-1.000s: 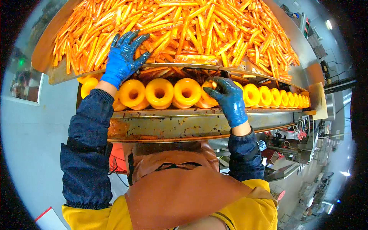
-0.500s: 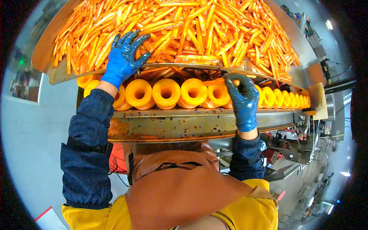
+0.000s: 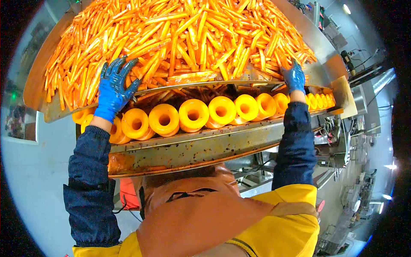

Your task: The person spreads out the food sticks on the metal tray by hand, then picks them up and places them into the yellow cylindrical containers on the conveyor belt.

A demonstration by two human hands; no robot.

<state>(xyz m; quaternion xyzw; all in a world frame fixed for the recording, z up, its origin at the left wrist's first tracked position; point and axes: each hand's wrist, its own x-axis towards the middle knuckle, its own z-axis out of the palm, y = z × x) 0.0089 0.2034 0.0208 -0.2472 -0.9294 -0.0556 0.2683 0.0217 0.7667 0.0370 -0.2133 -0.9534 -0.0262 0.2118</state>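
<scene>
A big heap of glossy orange sticks (image 3: pixel 188 43), oily and cut to similar lengths, fills a metal tray (image 3: pixel 64 112). My left hand (image 3: pixel 114 88), in a wet blue glove, lies open with fingers spread over the left front of the heap. At the heap's right front edge is my right hand (image 3: pixel 295 79), also blue-gloved. Its fingers point away from me onto the sticks, look apart, and show no stick between them. Below the tray lip runs a row of yellow funnel-shaped cups (image 3: pixel 194 115), each with a round hole.
A metal trough (image 3: pixel 184 156) with dark specks and orange residue runs along the front, close to my brown apron (image 3: pixel 197 214). A tan board (image 3: pixel 344 96) stands at the tray's right end. Machinery and pipes are farther right.
My right hand has moved up and right from above the cups to the heap, and the stick it held is gone from it. My left hand stays spread on the heap. The view has shifted and tilted.
</scene>
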